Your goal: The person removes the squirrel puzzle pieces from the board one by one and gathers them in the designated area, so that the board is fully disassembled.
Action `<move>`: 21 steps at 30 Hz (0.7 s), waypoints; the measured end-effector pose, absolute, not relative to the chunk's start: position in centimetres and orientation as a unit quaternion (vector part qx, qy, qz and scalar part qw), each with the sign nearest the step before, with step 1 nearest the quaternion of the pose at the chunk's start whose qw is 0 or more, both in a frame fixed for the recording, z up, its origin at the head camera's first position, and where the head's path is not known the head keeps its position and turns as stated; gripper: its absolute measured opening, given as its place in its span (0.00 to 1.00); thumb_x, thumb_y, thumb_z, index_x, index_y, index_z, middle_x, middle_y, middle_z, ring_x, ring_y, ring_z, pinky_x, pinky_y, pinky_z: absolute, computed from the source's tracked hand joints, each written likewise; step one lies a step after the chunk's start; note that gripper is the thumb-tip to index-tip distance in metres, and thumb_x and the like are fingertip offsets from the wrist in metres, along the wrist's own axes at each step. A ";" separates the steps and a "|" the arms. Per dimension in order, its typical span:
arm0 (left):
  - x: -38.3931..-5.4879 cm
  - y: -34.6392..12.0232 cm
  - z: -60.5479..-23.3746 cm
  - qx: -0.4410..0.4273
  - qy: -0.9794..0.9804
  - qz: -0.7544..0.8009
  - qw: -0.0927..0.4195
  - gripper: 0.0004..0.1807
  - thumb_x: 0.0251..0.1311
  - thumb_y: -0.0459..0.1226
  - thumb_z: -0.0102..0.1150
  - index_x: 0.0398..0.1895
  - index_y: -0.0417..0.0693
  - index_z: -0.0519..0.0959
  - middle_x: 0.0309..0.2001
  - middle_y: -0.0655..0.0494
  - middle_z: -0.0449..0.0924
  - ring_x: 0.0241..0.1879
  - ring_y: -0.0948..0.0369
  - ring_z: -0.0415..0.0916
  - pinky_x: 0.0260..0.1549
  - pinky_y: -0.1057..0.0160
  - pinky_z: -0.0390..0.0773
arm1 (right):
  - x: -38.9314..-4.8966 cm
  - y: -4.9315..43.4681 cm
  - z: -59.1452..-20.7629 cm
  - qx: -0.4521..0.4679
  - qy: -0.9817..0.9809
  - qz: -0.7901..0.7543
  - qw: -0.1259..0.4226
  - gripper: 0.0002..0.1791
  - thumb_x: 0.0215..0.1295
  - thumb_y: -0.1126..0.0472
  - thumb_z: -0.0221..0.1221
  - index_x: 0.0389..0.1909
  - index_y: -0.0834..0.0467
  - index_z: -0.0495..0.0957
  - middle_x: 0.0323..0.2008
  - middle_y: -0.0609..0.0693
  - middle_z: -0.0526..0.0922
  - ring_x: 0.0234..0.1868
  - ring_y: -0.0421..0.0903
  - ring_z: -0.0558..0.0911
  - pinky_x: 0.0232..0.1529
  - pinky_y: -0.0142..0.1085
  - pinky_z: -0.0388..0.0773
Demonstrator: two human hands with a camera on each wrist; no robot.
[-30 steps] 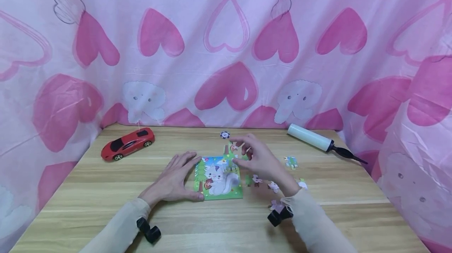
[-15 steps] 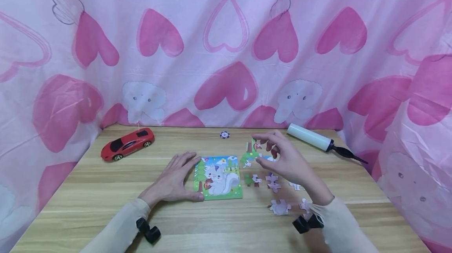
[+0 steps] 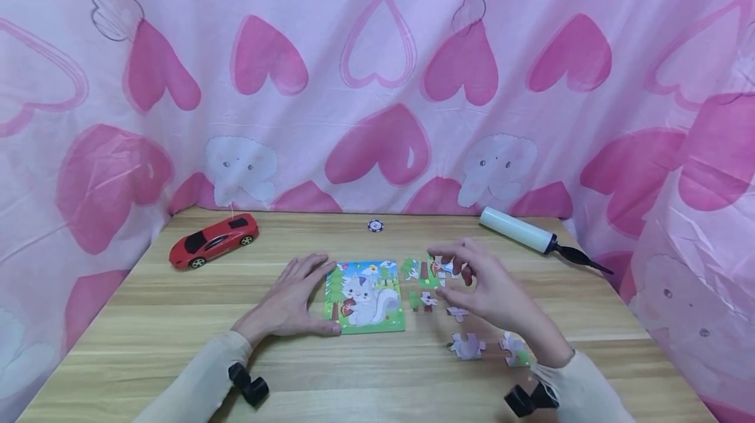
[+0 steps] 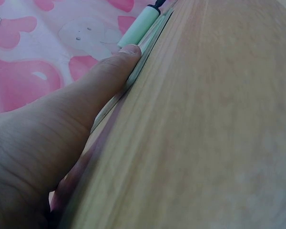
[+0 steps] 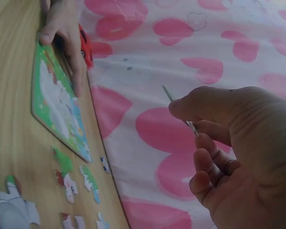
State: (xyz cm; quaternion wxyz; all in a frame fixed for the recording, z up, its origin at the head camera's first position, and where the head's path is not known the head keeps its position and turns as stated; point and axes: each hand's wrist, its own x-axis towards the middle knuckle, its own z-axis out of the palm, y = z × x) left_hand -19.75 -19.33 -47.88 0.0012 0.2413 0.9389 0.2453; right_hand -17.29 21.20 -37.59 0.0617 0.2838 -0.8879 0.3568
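Observation:
A square jigsaw puzzle point(image 3: 368, 328), picturing a white squirrel, lies flat on the wooden table. My left hand point(image 3: 289, 300) rests against its left side, the thumb at the near corner and the forefinger at the far corner, fingers fairly straight. To the right of the puzzle, my right hand point(image 3: 486, 288) pinches a puzzle piece point(image 3: 432, 272) between thumb and fingertips. The right wrist view shows that piece edge-on, thin and raised off the table. Loose pieces surround the right hand: a tail piece point(image 3: 467, 347), a lilac-and-green one point(image 3: 517, 351) and several others, some partly hidden under the hand.
A red toy car point(image 3: 215, 241) stands at the back left. At the back centre lies a small black-and-white chip point(image 3: 375, 226). A hand pump point(image 3: 519, 231) with a pale barrel lies at the back right. A pink heart-print cloth point(image 3: 377, 147) hangs behind the table.
From over the puzzle's far right corner, my right hand has moved right and then lower with the pinched piece, which is now among the loose ones. The left hand stays put.

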 end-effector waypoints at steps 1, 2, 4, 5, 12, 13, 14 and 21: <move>-19.8 -19.3 -47.9 0.241 0.939 0.245 0.002 0.73 0.43 0.80 0.75 0.89 0.54 0.64 0.88 0.46 0.55 0.87 0.41 0.50 0.88 0.32 0.40 | -17.2 21.2 -37.8 0.284 -0.888 0.358 0.060 0.36 0.62 0.64 0.81 0.71 0.46 0.83 0.46 0.45 0.78 0.40 0.46 0.75 0.36 0.36 0.79; -19.7 -19.3 -47.9 0.241 0.939 0.246 0.002 0.73 0.43 0.80 0.75 0.89 0.54 0.64 0.88 0.45 0.55 0.87 0.41 0.50 0.88 0.32 0.40 | -17.0 21.3 -38.1 0.283 -0.887 0.360 0.058 0.36 0.62 0.64 0.81 0.71 0.45 0.83 0.46 0.44 0.78 0.40 0.46 0.75 0.36 0.36 0.79; -19.7 -19.3 -47.8 0.241 0.938 0.248 0.004 0.73 0.43 0.80 0.75 0.89 0.53 0.64 0.88 0.45 0.55 0.87 0.41 0.50 0.88 0.33 0.40 | -16.8 21.3 -38.7 0.283 -0.886 0.365 0.055 0.35 0.62 0.63 0.82 0.70 0.45 0.84 0.46 0.45 0.79 0.40 0.46 0.76 0.36 0.35 0.80; -19.7 -19.4 -47.8 0.241 0.938 0.248 0.005 0.73 0.43 0.80 0.76 0.89 0.53 0.64 0.88 0.46 0.55 0.87 0.41 0.50 0.88 0.33 0.40 | -16.6 21.3 -39.0 0.285 -0.884 0.367 0.053 0.35 0.62 0.63 0.82 0.70 0.45 0.84 0.47 0.44 0.79 0.41 0.45 0.76 0.36 0.35 0.80; -19.8 -19.3 -47.9 0.239 0.939 0.249 0.007 0.73 0.43 0.80 0.75 0.89 0.54 0.63 0.88 0.46 0.55 0.87 0.41 0.50 0.88 0.33 0.39 | -15.9 21.4 -41.2 0.293 -0.877 0.382 0.013 0.35 0.61 0.64 0.82 0.69 0.44 0.84 0.45 0.46 0.79 0.42 0.48 0.78 0.37 0.34 0.83; -19.8 -19.3 -48.0 0.239 0.939 0.248 0.006 0.72 0.43 0.80 0.75 0.89 0.54 0.63 0.88 0.46 0.55 0.87 0.41 0.50 0.88 0.33 0.39 | -15.8 21.3 -41.5 0.295 -0.877 0.380 0.006 0.34 0.61 0.64 0.82 0.68 0.45 0.84 0.45 0.47 0.80 0.42 0.50 0.78 0.37 0.34 0.84; -19.8 -19.4 -48.0 0.239 0.939 0.248 0.006 0.72 0.43 0.80 0.75 0.89 0.54 0.63 0.88 0.46 0.55 0.87 0.41 0.50 0.88 0.33 0.39 | -15.7 21.3 -41.7 0.292 -0.878 0.380 -0.003 0.34 0.61 0.64 0.82 0.68 0.45 0.84 0.45 0.48 0.80 0.42 0.51 0.79 0.37 0.35 0.84; -19.8 -19.3 -47.9 0.237 0.939 0.248 0.010 0.72 0.43 0.80 0.75 0.89 0.55 0.63 0.88 0.46 0.55 0.87 0.41 0.50 0.88 0.33 0.39 | -15.1 21.3 -43.3 0.306 -0.877 0.367 -0.052 0.32 0.62 0.60 0.82 0.67 0.50 0.84 0.53 0.44 0.83 0.47 0.44 0.80 0.46 0.35 0.85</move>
